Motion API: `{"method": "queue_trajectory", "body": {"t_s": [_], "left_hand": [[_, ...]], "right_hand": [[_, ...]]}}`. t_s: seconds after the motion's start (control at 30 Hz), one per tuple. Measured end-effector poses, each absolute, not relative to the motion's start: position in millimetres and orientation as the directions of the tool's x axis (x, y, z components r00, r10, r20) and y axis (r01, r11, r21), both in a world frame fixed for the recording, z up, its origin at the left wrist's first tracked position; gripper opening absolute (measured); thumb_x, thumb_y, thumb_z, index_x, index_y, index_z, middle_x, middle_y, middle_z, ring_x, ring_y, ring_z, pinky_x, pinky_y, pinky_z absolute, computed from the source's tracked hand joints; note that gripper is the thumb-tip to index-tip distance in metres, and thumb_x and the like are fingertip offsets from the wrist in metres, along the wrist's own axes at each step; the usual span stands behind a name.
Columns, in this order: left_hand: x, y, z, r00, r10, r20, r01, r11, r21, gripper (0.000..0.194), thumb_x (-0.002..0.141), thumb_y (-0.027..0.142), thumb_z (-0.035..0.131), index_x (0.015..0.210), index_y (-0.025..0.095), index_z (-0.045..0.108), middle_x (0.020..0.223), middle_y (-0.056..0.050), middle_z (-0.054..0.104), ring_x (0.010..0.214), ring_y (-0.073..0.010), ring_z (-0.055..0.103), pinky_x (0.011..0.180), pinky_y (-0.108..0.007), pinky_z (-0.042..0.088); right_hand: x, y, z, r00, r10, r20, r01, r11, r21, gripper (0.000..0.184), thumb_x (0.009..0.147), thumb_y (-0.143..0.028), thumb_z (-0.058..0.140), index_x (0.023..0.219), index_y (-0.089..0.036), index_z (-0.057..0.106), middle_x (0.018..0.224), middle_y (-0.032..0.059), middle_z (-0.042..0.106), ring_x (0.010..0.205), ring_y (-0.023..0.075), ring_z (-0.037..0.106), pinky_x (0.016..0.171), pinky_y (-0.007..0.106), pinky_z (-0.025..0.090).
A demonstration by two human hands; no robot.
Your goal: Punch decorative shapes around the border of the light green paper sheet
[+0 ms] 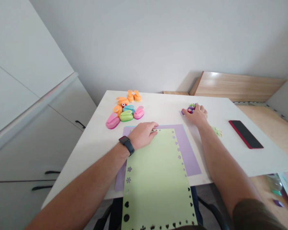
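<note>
My left hand [144, 134], with a dark watch at the wrist, rests on the top left part of a light green paper sheet [158, 172]. Its thumb and index finger are apart over the sheet's top edge. Shaped holes such as flowers, hearts and crowns line the sheet's borders, and its near end hangs past the table edge. Underneath lies a purple sheet [189, 156]. Farther right, my right hand [198, 115] reaches over a cluster of small purple, red and green craft punches [190, 109], thumb and fingers spread around them. The palm hides part of the cluster.
Several orange, pink, green and blue craft punches [126, 115] stand at the table's back left. Small green paper cutouts [217, 131] lie beyond my right forearm. A black and red flat case [246, 134] is farther right on the white table [91, 140]. A wall runs behind.
</note>
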State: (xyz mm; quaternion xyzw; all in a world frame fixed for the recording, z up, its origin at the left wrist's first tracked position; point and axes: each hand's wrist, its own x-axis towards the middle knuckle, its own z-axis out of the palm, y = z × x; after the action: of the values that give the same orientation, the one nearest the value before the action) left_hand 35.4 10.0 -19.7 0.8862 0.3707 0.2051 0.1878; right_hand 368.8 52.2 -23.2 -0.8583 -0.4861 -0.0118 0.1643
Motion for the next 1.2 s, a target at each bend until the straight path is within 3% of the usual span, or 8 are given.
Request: {"method": "queue_trajectory", "body": {"t_s": [0.6,1.0,1.1,1.2], "left_hand": [[34,7,-16,0.644,0.729,0.232,0.58,-0.664,0.472,0.024,0.096,0.028,0.057,0.117,0.018,0.065,0.114,-0.01,0.075,0.105,-0.0237,0.071,0.091,-0.036,0.054],[33,6,-16,0.644,0.73,0.229,0.586,-0.664,0.465,0.023,0.096,0.028,0.058,0.115,0.018,0.065,0.113,-0.01,0.075,0.104,-0.024,0.071,0.09,-0.036,0.053],[33,6,-12,0.656,0.722,0.222,0.577,-0.668,0.469,0.023,0.095,0.027,0.058,0.115,0.018,0.065,0.112,-0.01,0.075,0.103,-0.0248,0.071,0.09,-0.037,0.053],[33,5,-11,0.655,0.725,0.215,0.586,-0.666,0.461,0.022,0.095,0.027,0.058,0.114,0.018,0.065,0.11,-0.01,0.075,0.102,-0.0252,0.071,0.089,-0.037,0.053]], "right_hand": [[392,92,-27,0.502,0.814,0.291,0.864,-0.46,-0.203,0.082,0.087,-0.075,0.05,0.136,-0.009,0.051,0.139,0.0257,0.051,0.134,0.0401,0.041,0.11,0.052,0.031],[387,81,-28,0.509,0.788,0.346,0.858,-0.434,-0.274,0.09,0.082,-0.082,0.049,0.141,-0.014,0.047,0.144,0.0247,0.045,0.136,0.0426,0.04,0.111,0.056,0.032],[374,81,-18,0.481,0.754,0.447,0.875,-0.376,-0.307,0.086,0.086,-0.075,0.051,0.143,-0.01,0.044,0.148,0.027,0.042,0.139,0.0429,0.036,0.113,0.056,0.029],[342,81,3,0.329,0.76,0.56,0.938,-0.194,-0.288,0.074,0.091,-0.065,0.051,0.141,-0.01,0.046,0.144,0.0253,0.049,0.138,0.038,0.04,0.114,0.053,0.029]]}}
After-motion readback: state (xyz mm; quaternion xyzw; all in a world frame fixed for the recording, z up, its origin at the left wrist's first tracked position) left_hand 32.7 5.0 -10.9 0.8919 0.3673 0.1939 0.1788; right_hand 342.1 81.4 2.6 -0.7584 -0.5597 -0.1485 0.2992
